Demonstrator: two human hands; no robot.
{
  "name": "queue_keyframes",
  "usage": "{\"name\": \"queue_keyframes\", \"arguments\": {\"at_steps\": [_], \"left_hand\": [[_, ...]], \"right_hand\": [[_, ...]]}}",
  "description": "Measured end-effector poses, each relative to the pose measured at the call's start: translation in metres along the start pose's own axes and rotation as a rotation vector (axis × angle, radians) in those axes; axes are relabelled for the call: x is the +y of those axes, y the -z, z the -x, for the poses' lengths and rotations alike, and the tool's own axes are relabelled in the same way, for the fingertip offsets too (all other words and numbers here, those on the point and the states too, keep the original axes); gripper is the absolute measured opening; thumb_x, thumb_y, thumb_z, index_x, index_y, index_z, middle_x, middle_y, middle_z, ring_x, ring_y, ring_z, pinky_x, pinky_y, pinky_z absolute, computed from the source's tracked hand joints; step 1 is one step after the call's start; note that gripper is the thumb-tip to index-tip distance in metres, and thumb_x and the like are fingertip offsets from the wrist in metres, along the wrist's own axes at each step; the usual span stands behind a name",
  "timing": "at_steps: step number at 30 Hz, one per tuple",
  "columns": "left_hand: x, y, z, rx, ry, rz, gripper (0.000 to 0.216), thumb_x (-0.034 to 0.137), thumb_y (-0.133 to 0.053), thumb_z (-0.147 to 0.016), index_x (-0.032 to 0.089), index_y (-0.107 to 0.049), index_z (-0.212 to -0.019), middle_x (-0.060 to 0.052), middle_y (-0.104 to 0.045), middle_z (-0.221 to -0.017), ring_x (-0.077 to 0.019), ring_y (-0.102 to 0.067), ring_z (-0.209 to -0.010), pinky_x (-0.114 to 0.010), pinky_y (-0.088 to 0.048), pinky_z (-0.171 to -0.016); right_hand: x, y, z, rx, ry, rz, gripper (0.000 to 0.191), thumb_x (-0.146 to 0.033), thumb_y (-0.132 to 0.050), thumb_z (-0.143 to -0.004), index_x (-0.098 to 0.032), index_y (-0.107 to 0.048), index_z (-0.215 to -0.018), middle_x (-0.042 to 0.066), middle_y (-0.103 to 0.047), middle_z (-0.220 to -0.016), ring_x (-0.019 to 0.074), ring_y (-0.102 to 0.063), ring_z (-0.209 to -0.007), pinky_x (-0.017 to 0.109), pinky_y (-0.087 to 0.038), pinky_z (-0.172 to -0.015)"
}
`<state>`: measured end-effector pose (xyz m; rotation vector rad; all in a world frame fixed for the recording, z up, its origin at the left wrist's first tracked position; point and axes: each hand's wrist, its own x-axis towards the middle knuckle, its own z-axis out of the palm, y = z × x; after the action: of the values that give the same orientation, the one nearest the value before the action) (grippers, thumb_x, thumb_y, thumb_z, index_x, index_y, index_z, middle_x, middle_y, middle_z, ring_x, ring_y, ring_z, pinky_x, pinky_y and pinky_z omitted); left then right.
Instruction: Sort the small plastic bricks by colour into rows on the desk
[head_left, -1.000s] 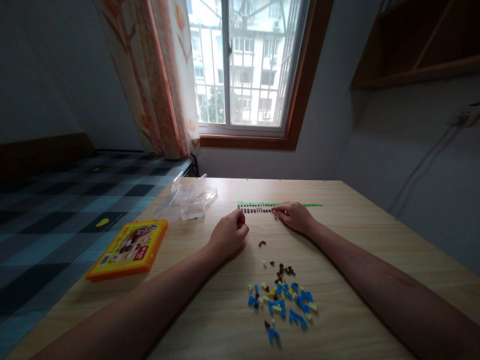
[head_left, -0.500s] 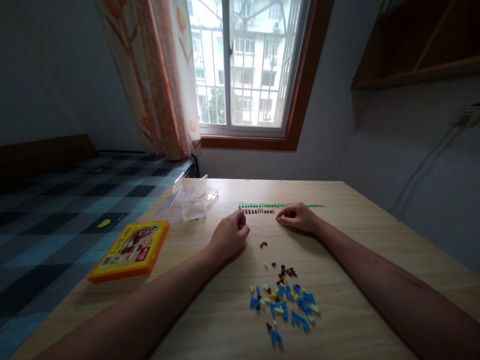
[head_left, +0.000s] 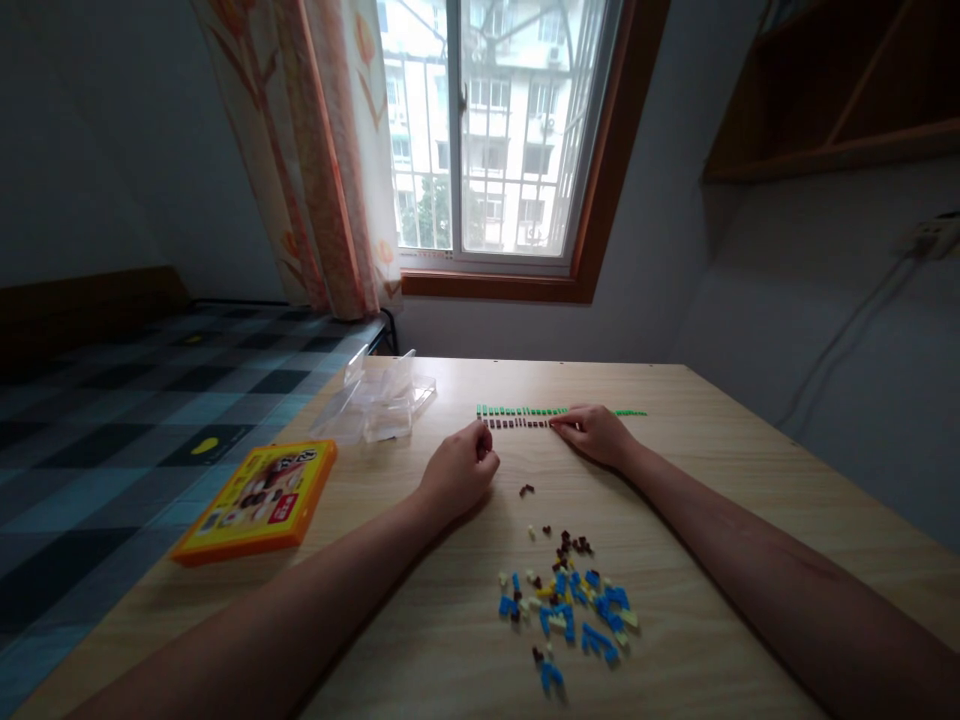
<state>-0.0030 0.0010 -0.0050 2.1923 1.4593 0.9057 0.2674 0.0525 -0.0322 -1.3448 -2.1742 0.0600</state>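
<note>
A row of small green bricks (head_left: 525, 410) lies across the far part of the wooden table (head_left: 712, 480), with a shorter row of dark brown bricks (head_left: 514, 423) just in front of it. My right hand (head_left: 596, 433) rests at the right end of the brown row, its fingertips pinched together and touching that end. My left hand (head_left: 457, 470) lies curled into a loose fist just left of and below the brown row; what is inside it is hidden. A loose pile of blue, yellow, white and brown bricks (head_left: 566, 600) sits nearer to me.
An open clear plastic case (head_left: 375, 400) stands at the table's far left. A yellow-orange box (head_left: 259, 497) lies at the left edge. A couple of stray brown bricks (head_left: 526, 490) lie between the rows and the pile. A bed with a checked cover (head_left: 112, 400) stands at the left.
My right hand drew slightly away to the right of the brown row, then came back to touch its right end. My left hand has barely moved.
</note>
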Motion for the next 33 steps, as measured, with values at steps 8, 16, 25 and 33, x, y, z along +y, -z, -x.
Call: {"name": "queue_keyframes", "arguments": {"at_steps": [8, 16, 25, 33], "left_hand": [[0.002, 0.001, 0.001, 0.002, 0.001, 0.004, 0.014, 0.011, -0.052, -0.073, 0.02, -0.044, -0.067, 0.004, -0.051, -0.062, -0.0131, -0.046, -0.059, -0.026, -0.03, -0.058], [0.0, 0.0, 0.0, -0.006, -0.002, -0.012, 0.011, 0.012, -0.052, -0.074, 0.02, -0.046, -0.069, 0.003, -0.051, -0.063, -0.0135, -0.046, -0.06, -0.026, -0.03, -0.057], [0.002, 0.001, 0.001, -0.001, -0.003, 0.008, 0.014, 0.01, -0.053, -0.073, 0.02, -0.044, -0.068, 0.003, -0.051, -0.063, -0.0131, -0.046, -0.06, -0.026, -0.03, -0.057], [0.003, 0.001, 0.002, -0.005, -0.005, 0.005, 0.015, 0.01, -0.053, -0.073, 0.021, -0.043, -0.068, 0.003, -0.051, -0.063, -0.0132, -0.046, -0.06, -0.026, -0.03, -0.057]], "right_hand": [[-0.003, -0.001, 0.0, 0.031, 0.027, 0.016, 0.024, -0.029, -0.057, -0.09, -0.024, -0.078, -0.1, 0.004, -0.067, -0.081, 0.0126, -0.056, -0.062, 0.025, -0.041, -0.061], [0.002, -0.001, -0.002, -0.018, 0.071, 0.006, 0.024, -0.029, -0.057, -0.091, -0.027, -0.077, -0.102, 0.004, -0.066, -0.084, 0.0134, -0.058, -0.068, 0.025, -0.043, -0.065], [0.005, -0.001, -0.002, 0.043, 0.092, -0.067, 0.025, -0.031, -0.055, -0.093, -0.023, -0.078, -0.098, 0.005, -0.065, -0.079, 0.0142, -0.058, -0.067, 0.026, -0.044, -0.066], [0.008, -0.002, -0.003, 0.0, 0.087, -0.048, 0.024, -0.029, -0.055, -0.092, -0.022, -0.078, -0.096, 0.006, -0.066, -0.083, 0.015, -0.06, -0.07, 0.026, -0.045, -0.068]]}}
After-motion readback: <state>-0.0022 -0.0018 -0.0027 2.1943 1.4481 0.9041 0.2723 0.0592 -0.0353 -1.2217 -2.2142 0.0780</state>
